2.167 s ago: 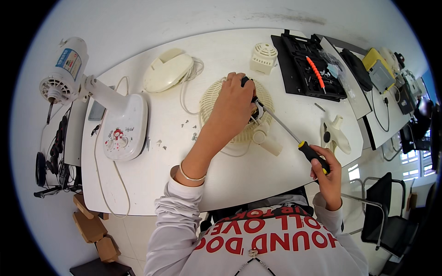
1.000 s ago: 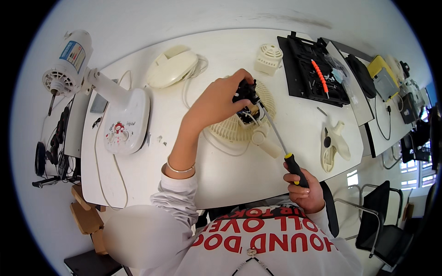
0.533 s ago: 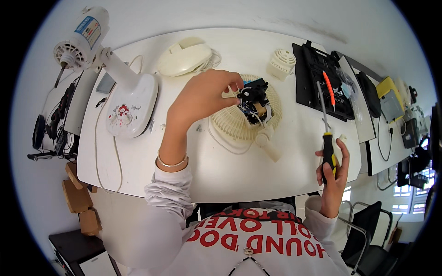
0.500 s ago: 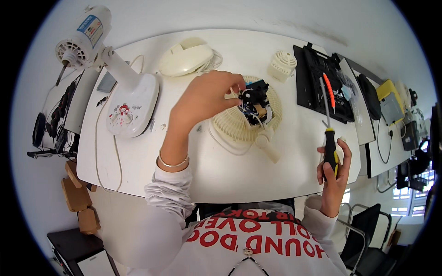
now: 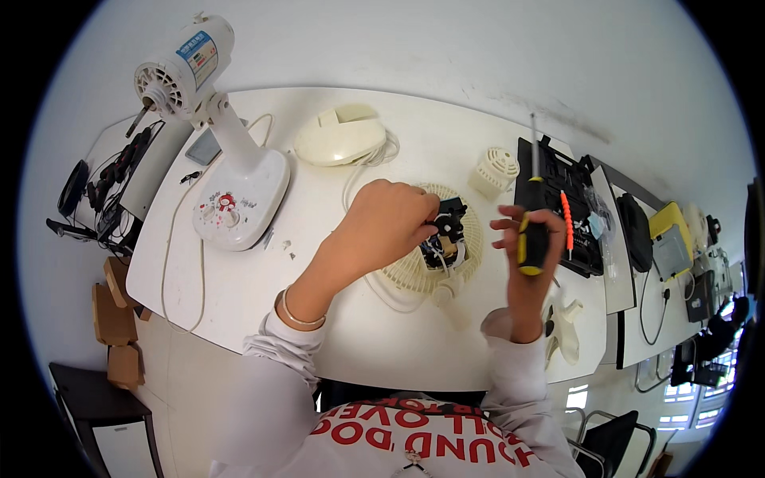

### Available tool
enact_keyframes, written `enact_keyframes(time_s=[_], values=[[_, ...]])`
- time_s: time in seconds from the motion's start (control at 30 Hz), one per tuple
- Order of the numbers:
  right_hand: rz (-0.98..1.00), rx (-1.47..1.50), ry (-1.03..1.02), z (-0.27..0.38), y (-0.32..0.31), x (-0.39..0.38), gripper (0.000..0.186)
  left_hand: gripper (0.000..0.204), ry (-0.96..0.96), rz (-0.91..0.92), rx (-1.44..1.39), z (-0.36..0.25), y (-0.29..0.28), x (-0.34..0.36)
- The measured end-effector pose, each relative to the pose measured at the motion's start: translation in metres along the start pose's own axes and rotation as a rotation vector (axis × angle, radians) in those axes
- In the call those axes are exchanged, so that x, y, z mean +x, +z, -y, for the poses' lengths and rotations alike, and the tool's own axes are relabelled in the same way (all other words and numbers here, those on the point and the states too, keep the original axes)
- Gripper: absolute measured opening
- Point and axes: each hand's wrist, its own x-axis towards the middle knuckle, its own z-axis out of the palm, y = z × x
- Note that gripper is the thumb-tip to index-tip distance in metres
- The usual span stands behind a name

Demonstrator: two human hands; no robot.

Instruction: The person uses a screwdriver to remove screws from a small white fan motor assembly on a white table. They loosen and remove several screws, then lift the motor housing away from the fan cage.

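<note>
My left hand has its fingers closed at the left side of a black motor assembly with wires, which lies on a round cream fan grille. My right hand holds a black-and-yellow screwdriver, raised with its shaft pointing away from me, right of the grille and in front of the black tool case. A cream vented housing stands behind the grille; a cream curved plastic part lies at the right edge. A short cream tube at the grille's front is blurred.
A white fan with bare motor stands at the left, its cable hanging near the edge. A cream base with cord is at the back. Side tables hold tangled black cables and a yellow case. A chair is at lower right.
My right hand has lifted the screwdriver away from the motor and turned its shaft upward. My left hand stays at the motor. The view has tilted, so the table sits lower in frame.
</note>
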Motion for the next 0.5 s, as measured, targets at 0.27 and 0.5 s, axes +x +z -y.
enact_keyframes(time_s=[0.27,0.5], values=[[0.069,-0.115,0.123,-0.037,0.016,-0.018,0.036,0.017,0.045,-0.057,0.025,-0.003,0.002,-0.003],[-0.014,0.125,0.243,-0.036,0.024,-0.006,0.035,0.016,0.038,-0.09,0.13,-0.009,0.003,-0.002]])
